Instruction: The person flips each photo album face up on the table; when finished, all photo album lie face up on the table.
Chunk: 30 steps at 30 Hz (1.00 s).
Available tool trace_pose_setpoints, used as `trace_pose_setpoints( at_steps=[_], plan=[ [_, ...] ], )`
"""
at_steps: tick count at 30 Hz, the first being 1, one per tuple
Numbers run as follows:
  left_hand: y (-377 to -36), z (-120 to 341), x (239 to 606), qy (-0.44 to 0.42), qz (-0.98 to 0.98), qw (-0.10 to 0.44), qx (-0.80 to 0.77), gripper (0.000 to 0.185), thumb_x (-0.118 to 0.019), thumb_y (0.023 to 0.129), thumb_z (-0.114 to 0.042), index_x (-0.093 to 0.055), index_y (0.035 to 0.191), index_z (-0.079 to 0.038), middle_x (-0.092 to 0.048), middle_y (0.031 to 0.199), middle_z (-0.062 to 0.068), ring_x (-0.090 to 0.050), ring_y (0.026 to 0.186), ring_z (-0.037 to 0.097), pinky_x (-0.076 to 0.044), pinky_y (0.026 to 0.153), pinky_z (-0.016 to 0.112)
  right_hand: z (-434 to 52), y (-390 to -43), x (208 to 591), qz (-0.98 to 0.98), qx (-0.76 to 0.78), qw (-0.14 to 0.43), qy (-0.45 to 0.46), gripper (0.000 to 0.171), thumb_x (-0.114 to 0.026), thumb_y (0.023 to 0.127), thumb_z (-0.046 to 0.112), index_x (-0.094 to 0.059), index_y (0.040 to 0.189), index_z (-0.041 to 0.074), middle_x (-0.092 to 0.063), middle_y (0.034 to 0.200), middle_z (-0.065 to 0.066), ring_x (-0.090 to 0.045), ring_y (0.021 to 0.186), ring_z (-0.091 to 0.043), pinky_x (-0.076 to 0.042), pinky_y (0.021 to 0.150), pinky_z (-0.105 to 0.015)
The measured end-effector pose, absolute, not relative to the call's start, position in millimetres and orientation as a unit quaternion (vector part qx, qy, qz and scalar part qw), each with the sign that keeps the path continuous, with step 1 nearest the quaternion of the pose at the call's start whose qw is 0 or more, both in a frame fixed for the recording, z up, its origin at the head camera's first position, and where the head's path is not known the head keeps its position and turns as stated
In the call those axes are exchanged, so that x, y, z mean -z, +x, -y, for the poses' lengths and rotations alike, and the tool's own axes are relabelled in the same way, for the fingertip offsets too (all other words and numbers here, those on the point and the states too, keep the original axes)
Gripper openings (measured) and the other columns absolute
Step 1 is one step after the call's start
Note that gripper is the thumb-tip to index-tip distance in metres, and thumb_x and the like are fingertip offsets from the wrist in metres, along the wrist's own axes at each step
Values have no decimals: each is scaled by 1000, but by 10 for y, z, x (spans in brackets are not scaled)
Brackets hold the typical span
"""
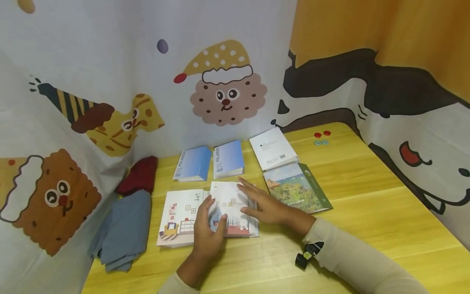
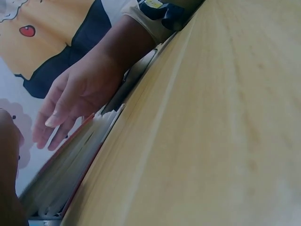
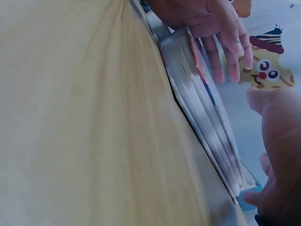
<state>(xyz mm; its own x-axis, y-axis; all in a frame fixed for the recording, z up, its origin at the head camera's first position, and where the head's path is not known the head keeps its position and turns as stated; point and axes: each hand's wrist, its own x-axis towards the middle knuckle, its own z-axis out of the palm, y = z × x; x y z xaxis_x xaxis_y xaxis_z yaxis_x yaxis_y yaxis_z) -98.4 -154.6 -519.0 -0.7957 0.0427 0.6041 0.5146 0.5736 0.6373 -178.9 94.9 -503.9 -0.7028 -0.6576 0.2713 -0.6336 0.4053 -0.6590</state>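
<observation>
A thick white photo album (image 1: 235, 220) with a drawn room and red band on its cover lies flat between both hands. My left hand (image 1: 209, 228) is over its left edge, fingers extended and thumb apart. At the album's upper right, my right hand (image 1: 264, 206) has its fingers spread over the cover edge. The right wrist view shows the album's page block (image 3: 197, 103) beside the left hand's straight fingers. Left of this album lies a similar white album (image 1: 178, 218), partly hidden by the left hand.
Two blue POLAROID albums (image 1: 192, 163) lie behind. To the right are a white album lying back-up (image 1: 273, 149) and a green landscape-covered album (image 1: 297, 188). Folded grey-blue cloth (image 1: 126, 228) and dark red cloth (image 1: 141, 175) sit left. Small red discs (image 1: 322, 134) and light blue discs (image 1: 321, 143) lie back right.
</observation>
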Motion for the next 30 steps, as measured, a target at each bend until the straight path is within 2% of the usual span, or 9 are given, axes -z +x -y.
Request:
trace_pose_setpoints(
  at_steps=[3, 5, 9, 10, 13, 16, 17, 23, 30],
  plan=[
    [-974, 1531, 5203, -184, 850, 302, 391, 48, -80, 93, -4, -63, 137, 7, -57, 152, 32, -56, 143, 48, -48, 121, 42, -990, -1796, 5022, -849, 371, 5, -376, 77, -68, 109, 35, -33, 171, 5, -16, 183, -20, -31, 164, -47, -33, 128, -70],
    [-962, 1501, 5196, -202, 848, 314, 376, 43, -79, 92, -4, -66, 132, 5, -57, 152, 30, -56, 141, 47, -50, 112, 51, -1041, -1813, 4997, -858, 362, -5, -365, 76, -68, 109, 36, -36, 170, 5, -18, 183, -19, -31, 164, -48, -30, 128, -74],
    [-952, 1369, 5160, -252, 836, 335, 354, 35, -77, 91, -7, -70, 124, 2, -59, 150, 25, -55, 140, 47, -45, 114, 55, -1208, -1891, 4944, -872, 358, -26, -333, 71, -69, 109, 33, -42, 168, 5, -21, 183, -17, -31, 165, -45, -20, 130, -78],
    [-951, 1321, 5152, -268, 831, 341, 349, 33, -77, 90, -7, -71, 121, 1, -60, 148, 24, -56, 139, 47, -44, 116, 56, -1266, -1914, 4941, -875, 359, -31, -322, 70, -70, 109, 32, -42, 167, 5, -21, 183, -17, -44, 159, -43, -18, 129, -80],
    [-960, 1143, 5146, -320, 811, 358, 334, 30, -77, 86, -8, -73, 115, -2, -65, 142, 23, -60, 134, 48, -46, 114, 59, -1467, -1964, 4933, -886, 360, -42, -289, 69, -71, 108, 29, -45, 166, 4, -23, 182, -19, -44, 158, -43, -13, 128, -84],
    [-964, 925, 5166, -352, 805, 342, 334, 29, -78, 87, -9, -73, 115, -5, -65, 142, 22, -61, 136, 44, -49, 112, 59, -1700, -2011, 4954, -898, 353, -54, -258, 67, -72, 107, 27, -46, 165, 4, -24, 181, -20, -44, 157, -46, -8, 125, -88],
    [-967, 846, 5173, -358, 806, 333, 334, 30, -79, 88, -10, -73, 116, -6, -64, 144, 20, -60, 137, 42, -50, 112, 58, -1775, -2025, 4965, -901, 350, -59, -249, 67, -73, 107, 25, -47, 164, 4, -25, 181, -21, -33, 163, -48, -7, 124, -89],
    [-1020, 378, 5185, -363, 829, 275, 325, 34, -78, 93, -16, -70, 124, -6, -54, 154, 19, -55, 144, 37, -52, 113, 56, -2116, -2087, 5034, -916, 318, -107, -222, 63, -75, 105, 22, -52, 160, 2, -31, 177, -25, -28, 163, -54, -9, 120, -92],
    [-1156, -33, 5186, -265, 872, 151, 383, 54, -71, 104, -22, -55, 153, -7, -24, 178, 14, -31, 165, 35, -46, 123, 60, -2347, -2172, 5074, -908, 344, -109, -214, 60, -75, 104, 17, -54, 157, -3, -34, 175, -27, -30, 162, -55, -21, 122, -87]
  ],
)
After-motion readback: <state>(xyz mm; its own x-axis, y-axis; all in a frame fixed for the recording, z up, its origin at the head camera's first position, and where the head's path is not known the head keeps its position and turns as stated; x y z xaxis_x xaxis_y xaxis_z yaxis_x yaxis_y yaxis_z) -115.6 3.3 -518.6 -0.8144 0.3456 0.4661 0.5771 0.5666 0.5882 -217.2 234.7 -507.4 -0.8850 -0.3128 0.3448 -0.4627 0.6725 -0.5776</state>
